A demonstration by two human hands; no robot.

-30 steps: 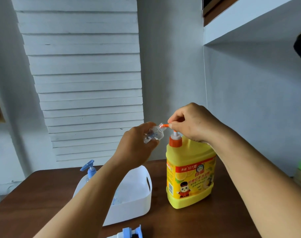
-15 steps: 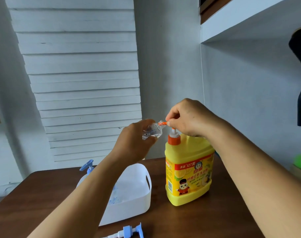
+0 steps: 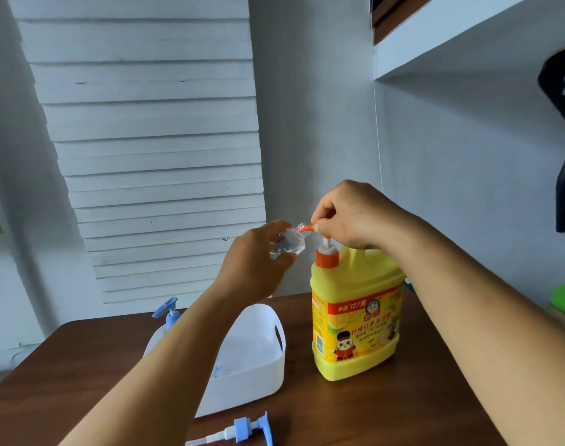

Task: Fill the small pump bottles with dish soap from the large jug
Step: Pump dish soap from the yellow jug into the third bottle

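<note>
Your left hand (image 3: pixel 254 263) grips the small clear bottle (image 3: pixel 287 241), tipped on its side in the air, its mouth toward the orange pump spout (image 3: pixel 307 227) of the yellow dish soap jug (image 3: pixel 355 317), which stands upright on the brown table (image 3: pixel 355 410). Your right hand (image 3: pixel 355 214) curls over the pump head. The white basket (image 3: pixel 262 358) holds a blue-pumped bottle (image 3: pixel 169 313); a loose blue pump (image 3: pixel 242 430) lies flat beside it
</note>
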